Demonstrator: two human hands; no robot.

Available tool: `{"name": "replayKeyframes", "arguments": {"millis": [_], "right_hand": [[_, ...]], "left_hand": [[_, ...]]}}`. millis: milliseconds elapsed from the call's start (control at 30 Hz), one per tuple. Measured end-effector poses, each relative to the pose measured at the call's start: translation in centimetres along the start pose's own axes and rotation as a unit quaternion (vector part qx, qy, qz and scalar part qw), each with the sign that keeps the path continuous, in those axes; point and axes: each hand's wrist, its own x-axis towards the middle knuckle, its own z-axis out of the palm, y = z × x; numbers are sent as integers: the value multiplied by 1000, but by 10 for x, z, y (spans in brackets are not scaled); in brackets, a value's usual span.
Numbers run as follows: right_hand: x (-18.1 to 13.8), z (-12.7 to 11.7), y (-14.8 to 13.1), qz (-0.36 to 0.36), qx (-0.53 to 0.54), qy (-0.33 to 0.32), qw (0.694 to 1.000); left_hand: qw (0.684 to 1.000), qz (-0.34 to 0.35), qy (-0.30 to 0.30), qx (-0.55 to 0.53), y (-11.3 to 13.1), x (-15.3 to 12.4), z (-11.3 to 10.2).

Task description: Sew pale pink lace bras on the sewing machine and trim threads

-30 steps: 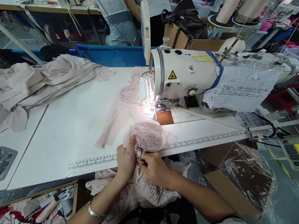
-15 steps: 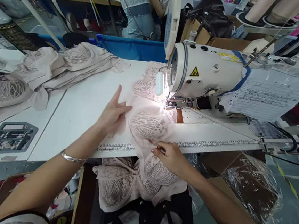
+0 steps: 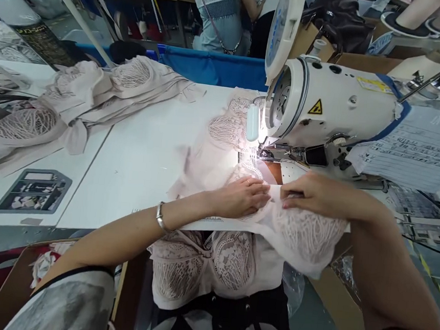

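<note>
A pale pink lace bra (image 3: 306, 234) lies partly under the sewing machine's needle area, one moulded cup hanging over the table's front edge. My right hand (image 3: 317, 194) pinches its upper edge, right of the needle. Just to the left, my left hand (image 3: 240, 196) has its fingers together and bent on the same cloth; its thumb is hidden. Other lace pieces (image 3: 223, 129) stretch behind the presser foot and leftward on the table. Another bra of the same lace (image 3: 196, 265) rests on my lap.
The white sewing machine (image 3: 325, 102) stands at right, with a written paper sheet (image 3: 418, 146) on it. A pile of pink bras (image 3: 115, 86) covers the table's far left. A blue cloth bin (image 3: 213, 67) sits behind the table. People stand farther back.
My left hand has come down and right onto the cloth. My right hand has moved up and right, drawing the bra cup rightward over the table edge. The view has shifted.
</note>
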Motion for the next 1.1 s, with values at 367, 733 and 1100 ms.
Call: {"name": "replayKeyframes", "arguments": {"millis": [367,733,1100], "right_hand": [[79,68,47,204,-12,349,915],[79,83,45,194,-65,400,893],[84,95,49,115,-165,407,891]], "left_hand": [[991,-55,102,-69,-48,13,0],[949,-126,106,268,-20,12,11],[947,-71,124,287,-25,18,3]]}}
